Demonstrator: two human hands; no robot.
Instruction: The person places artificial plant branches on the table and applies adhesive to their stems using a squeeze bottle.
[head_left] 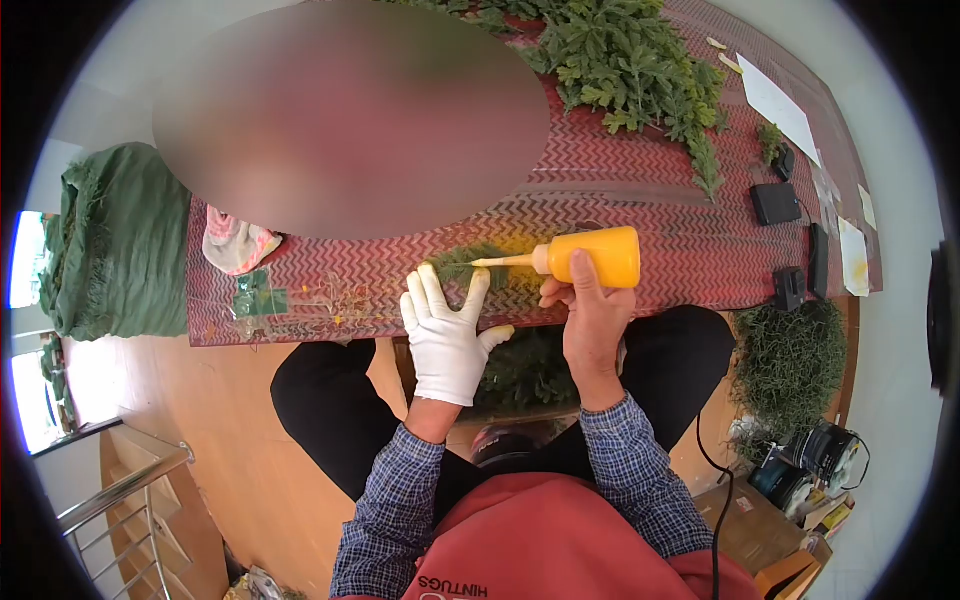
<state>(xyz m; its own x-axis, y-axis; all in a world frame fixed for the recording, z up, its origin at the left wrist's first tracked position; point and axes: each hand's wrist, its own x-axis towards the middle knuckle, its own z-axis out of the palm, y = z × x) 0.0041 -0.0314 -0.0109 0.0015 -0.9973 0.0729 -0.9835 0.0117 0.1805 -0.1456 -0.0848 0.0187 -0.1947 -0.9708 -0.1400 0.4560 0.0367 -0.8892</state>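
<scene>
My right hand (593,320), bare, grips a yellow squeeze bottle (608,256) that lies tilted almost level. Its long, narrow nozzle (508,261) points left, with the tip just above the fingertips of my other hand. On my left hand (443,335) is a white glove with yellowish stains at the fingertips. The gloved fingers are stretched out and spread near the table's front edge. A small green artificial sprig (462,262) lies at those fingertips, partly hidden by them and the nozzle. Whether the fingers press on it I cannot tell.
A pile of green artificial branches (625,65) covers the far side of the red patterned table (590,170). A pink-and-white cloth (238,243) lies at the left, near a big green bundle (125,240). Small black devices (776,203) sit at the right. A blurred oval hides the upper left.
</scene>
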